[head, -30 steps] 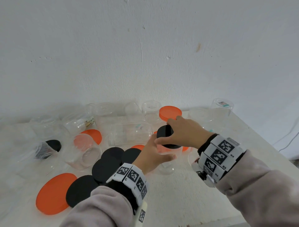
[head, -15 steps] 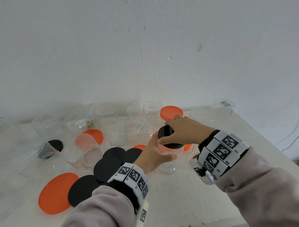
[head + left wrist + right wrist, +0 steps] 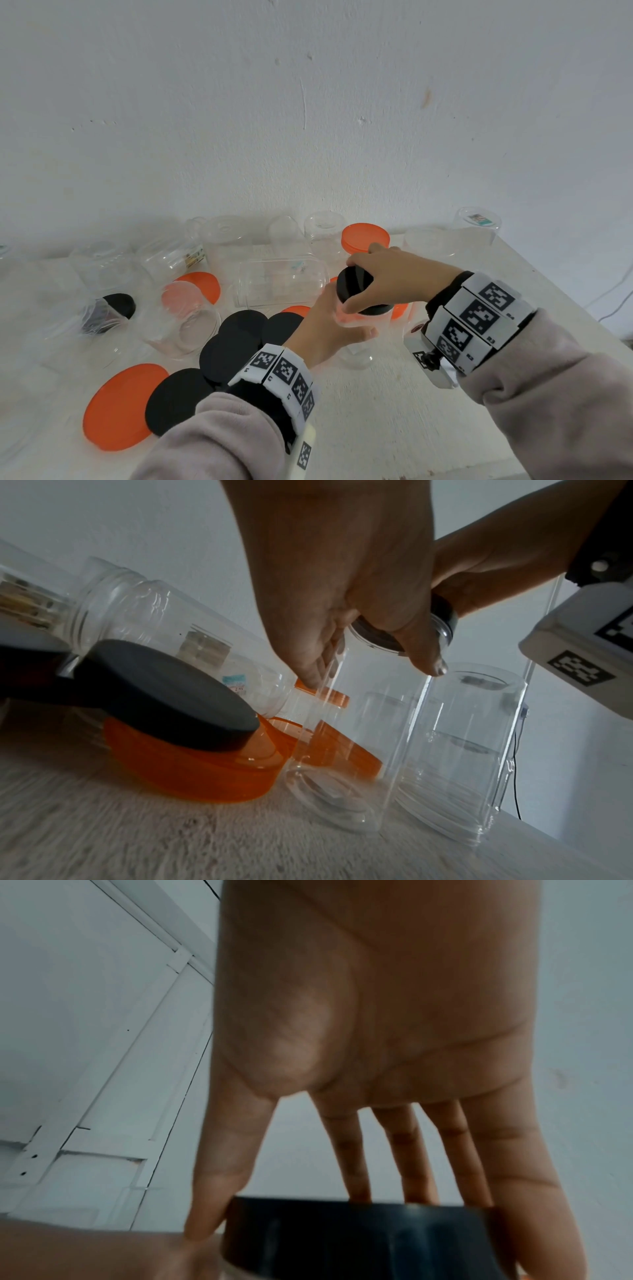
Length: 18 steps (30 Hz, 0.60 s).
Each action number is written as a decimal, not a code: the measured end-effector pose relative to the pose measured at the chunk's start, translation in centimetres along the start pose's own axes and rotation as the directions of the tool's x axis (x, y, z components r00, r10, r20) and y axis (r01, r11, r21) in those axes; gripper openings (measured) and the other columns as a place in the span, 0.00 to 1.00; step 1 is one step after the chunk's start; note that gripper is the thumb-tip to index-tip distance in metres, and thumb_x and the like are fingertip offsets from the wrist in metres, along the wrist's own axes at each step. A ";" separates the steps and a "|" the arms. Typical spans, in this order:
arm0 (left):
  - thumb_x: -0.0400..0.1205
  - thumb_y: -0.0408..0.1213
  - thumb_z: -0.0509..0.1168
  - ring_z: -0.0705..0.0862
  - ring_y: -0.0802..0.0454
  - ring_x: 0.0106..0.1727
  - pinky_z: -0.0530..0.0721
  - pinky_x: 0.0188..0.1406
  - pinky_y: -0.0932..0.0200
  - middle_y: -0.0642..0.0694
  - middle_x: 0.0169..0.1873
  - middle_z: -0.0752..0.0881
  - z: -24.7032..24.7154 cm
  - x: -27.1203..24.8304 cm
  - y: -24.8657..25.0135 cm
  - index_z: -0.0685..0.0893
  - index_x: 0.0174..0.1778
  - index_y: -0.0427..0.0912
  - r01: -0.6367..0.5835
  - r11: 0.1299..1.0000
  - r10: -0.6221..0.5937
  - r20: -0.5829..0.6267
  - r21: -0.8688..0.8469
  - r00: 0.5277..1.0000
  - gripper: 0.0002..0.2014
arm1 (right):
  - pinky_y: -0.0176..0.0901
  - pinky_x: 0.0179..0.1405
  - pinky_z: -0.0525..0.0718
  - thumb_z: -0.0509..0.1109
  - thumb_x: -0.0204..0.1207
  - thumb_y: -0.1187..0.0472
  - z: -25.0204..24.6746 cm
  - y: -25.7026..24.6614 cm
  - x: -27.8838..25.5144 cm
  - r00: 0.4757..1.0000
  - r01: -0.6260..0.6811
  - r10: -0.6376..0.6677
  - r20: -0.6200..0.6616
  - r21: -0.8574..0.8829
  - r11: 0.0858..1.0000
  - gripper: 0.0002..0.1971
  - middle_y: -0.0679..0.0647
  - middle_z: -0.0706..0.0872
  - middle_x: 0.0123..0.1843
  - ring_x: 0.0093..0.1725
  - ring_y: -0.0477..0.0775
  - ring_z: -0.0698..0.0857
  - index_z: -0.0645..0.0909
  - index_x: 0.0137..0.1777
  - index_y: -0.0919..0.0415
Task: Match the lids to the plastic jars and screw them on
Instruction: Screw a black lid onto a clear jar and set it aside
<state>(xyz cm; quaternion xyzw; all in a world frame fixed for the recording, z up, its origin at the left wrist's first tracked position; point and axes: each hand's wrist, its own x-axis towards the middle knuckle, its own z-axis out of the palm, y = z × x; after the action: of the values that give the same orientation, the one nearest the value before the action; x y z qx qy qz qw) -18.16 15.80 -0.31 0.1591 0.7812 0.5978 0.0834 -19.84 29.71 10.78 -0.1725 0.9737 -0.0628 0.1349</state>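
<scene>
A: State the position of the jar.

B: The clear jar [image 3: 356, 353] stands upright on the white table [image 3: 394, 411], towards its right half, near the front edge. A second clear jar [image 3: 462, 764] stands just beside it.

A: Left hand?

B: The left hand [image 3: 322, 337] wraps the jar's upper wall, fingers and thumb curled round it.

A: Right hand?

B: The right hand [image 3: 394, 279] grips the black lid [image 3: 356, 287] from above; thumb and fingers are spread round its rim. The lid sits on the jar's mouth.

A: Surroundings?

B: Loose black lids [image 3: 239, 339] and a large orange lid [image 3: 120, 407] lie towards the front left. Empty jars line the back edge against the wall.
</scene>
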 end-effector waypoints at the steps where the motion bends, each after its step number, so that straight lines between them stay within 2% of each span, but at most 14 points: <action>1: 0.72 0.36 0.78 0.73 0.76 0.62 0.74 0.54 0.75 0.69 0.61 0.74 0.0 0.0 0.0 0.63 0.62 0.69 0.001 1.000 -0.001 0.007 -0.003 1.000 0.36 | 0.50 0.55 0.79 0.72 0.66 0.32 0.1 0.0 0.0 1.000 -0.004 0.004 -0.005 -0.008 1.000 0.39 0.50 0.70 0.58 0.59 0.55 0.71 0.69 0.73 0.49; 4: 0.72 0.36 0.78 0.72 0.82 0.58 0.74 0.46 0.82 0.71 0.60 0.73 -0.1 -0.1 0.1 0.63 0.60 0.71 0.001 1.000 -0.001 0.013 -0.012 1.000 0.35 | 0.51 0.55 0.79 0.70 0.66 0.30 0.4 -0.1 0.0 1.000 -0.005 0.004 -0.023 -0.038 0.999 0.39 0.52 0.70 0.58 0.59 0.56 0.70 0.71 0.72 0.52; 6: 0.71 0.37 0.78 0.73 0.80 0.60 0.74 0.48 0.81 0.69 0.62 0.74 -0.1 -0.3 0.2 0.63 0.60 0.72 -0.004 1.000 0.004 0.005 -0.025 1.000 0.35 | 0.50 0.54 0.79 0.68 0.68 0.31 0.8 -0.1 -0.2 0.999 -0.003 0.000 -0.053 -0.048 0.999 0.37 0.53 0.70 0.59 0.59 0.57 0.70 0.71 0.71 0.54; 7: 0.70 0.39 0.79 0.74 0.76 0.63 0.74 0.52 0.78 0.66 0.64 0.74 -0.1 -0.4 0.3 0.64 0.62 0.71 -0.005 0.999 0.005 -0.001 -0.035 1.000 0.36 | 0.50 0.55 0.78 0.67 0.70 0.32 1.1 -0.1 -0.3 0.997 -0.004 0.000 -0.072 -0.052 0.999 0.36 0.55 0.70 0.60 0.60 0.58 0.69 0.71 0.71 0.55; 9: 0.68 0.43 0.78 0.73 0.67 0.69 0.74 0.64 0.66 0.62 0.68 0.75 -0.1 -0.6 0.4 0.65 0.67 0.66 -0.005 0.999 0.005 0.000 -0.045 1.000 0.37 | 0.50 0.55 0.77 0.65 0.72 0.34 1.8 -0.2 -0.5 0.993 -0.011 0.004 -0.114 -0.065 0.998 0.35 0.57 0.70 0.61 0.61 0.60 0.69 0.70 0.72 0.57; 12: 0.68 0.44 0.77 0.73 0.62 0.72 0.72 0.72 0.55 0.60 0.69 0.76 -0.1 -0.6 0.4 0.65 0.70 0.63 -0.003 0.999 0.004 0.004 -0.040 1.000 0.37 | 0.48 0.54 0.74 0.62 0.74 0.35 2.7 -0.4 -0.6 0.984 -0.030 0.016 -0.175 -0.081 0.996 0.32 0.59 0.70 0.61 0.62 0.63 0.69 0.70 0.70 0.58; 15: 0.69 0.42 0.78 0.74 0.64 0.70 0.73 0.73 0.53 0.61 0.68 0.77 -0.1 -0.5 0.1 0.66 0.68 0.65 0.007 0.999 -0.007 0.005 -0.038 1.000 0.36 | 0.47 0.55 0.73 0.61 0.74 0.34 3.5 -0.4 -0.6 0.972 -0.058 0.040 -0.233 -0.071 0.996 0.32 0.59 0.70 0.62 0.60 0.61 0.68 0.70 0.69 0.57; 18: 0.70 0.40 0.79 0.75 0.69 0.69 0.74 0.71 0.56 0.64 0.66 0.78 -0.1 -0.2 -0.3 0.67 0.67 0.68 0.019 0.999 -0.019 0.002 -0.035 1.000 0.36 | 0.45 0.51 0.69 0.59 0.74 0.32 4.6 -0.5 -0.6 0.940 -0.097 0.075 -0.332 -0.049 0.994 0.32 0.58 0.69 0.60 0.55 0.56 0.63 0.70 0.69 0.57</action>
<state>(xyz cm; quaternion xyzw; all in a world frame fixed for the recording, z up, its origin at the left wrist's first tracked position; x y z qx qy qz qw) -18.06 15.56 -0.61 0.1508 0.7720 0.6105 0.0923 -17.82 29.08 6.63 -0.1212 0.9907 -0.0534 -0.0327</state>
